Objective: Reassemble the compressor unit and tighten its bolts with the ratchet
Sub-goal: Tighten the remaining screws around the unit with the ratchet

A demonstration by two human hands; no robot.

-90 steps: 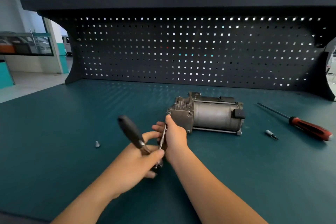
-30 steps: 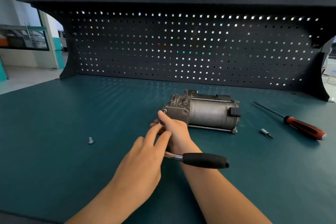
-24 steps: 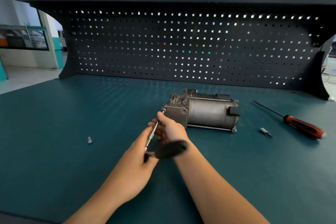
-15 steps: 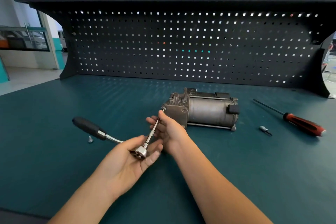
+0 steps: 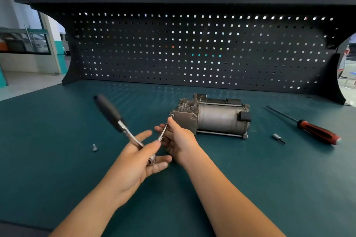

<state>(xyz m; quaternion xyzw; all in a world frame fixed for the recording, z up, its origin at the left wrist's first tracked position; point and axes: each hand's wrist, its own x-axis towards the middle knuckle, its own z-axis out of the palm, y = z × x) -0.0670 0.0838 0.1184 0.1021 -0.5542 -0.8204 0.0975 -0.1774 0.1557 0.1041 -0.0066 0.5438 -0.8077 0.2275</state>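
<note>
I logged the positions from the left edge of the worktop [image 5: 48, 169] to the right.

1. A loose bolt [image 5: 94, 148] lay in the left half, well apart from the unit.
2. The ratchet [image 5: 108, 110] was raised off the surface, its black handle pointing up and toward the back-left corner. The left hand [image 5: 134, 163] cupped the ratchet head, thumb and fingers curled loosely round it rather than round the handle.
3. The extension bar [image 5: 162, 133] ran from the ratchet head to a bolt on the unit's left end plate. The right hand [image 5: 178, 140] pinched this bar near its tip.
4. The compressor unit [image 5: 212, 119] lay on its side at mid-worktop, nearer the back edge, unclamped.
5. A small bit [image 5: 278, 138] and a screwdriver [image 5: 316, 132] lay toward the right edge.

Hazards, in my judgement:
- The bar met the bolt at a slant, so the tip could cam out and round the head.
- The free-standing unit could turn or slide under torque.
- A loose hold at the head could let the ratchet slip.
- The loose bolt could be left unfitted.
</note>
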